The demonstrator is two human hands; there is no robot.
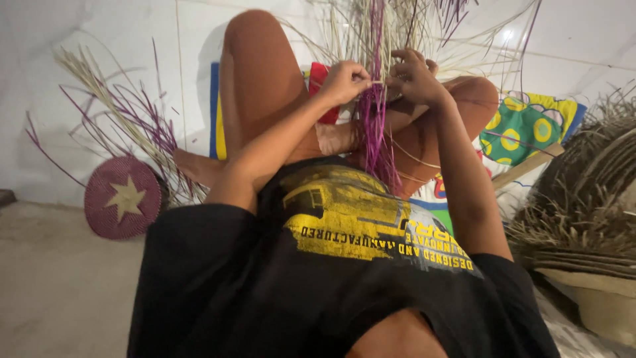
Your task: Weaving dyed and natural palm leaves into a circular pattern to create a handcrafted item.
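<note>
White tiled floor behind; left hand (344, 81) and right hand (414, 76) pinch purple and pale straw weaving strands (374, 126), best kept taut, evenly crossed.

The straw strands (397, 26) run off the top edge, their tips unseen. The right hand's fingers (404, 69) hide where the strands cross. The stacked woven pieces (583, 219) are cut off at the right edge.

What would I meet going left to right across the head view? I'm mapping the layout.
Round purple woven disc with a star → left hand → purple straw bundle → right hand → stack of woven straw pieces.
</note>
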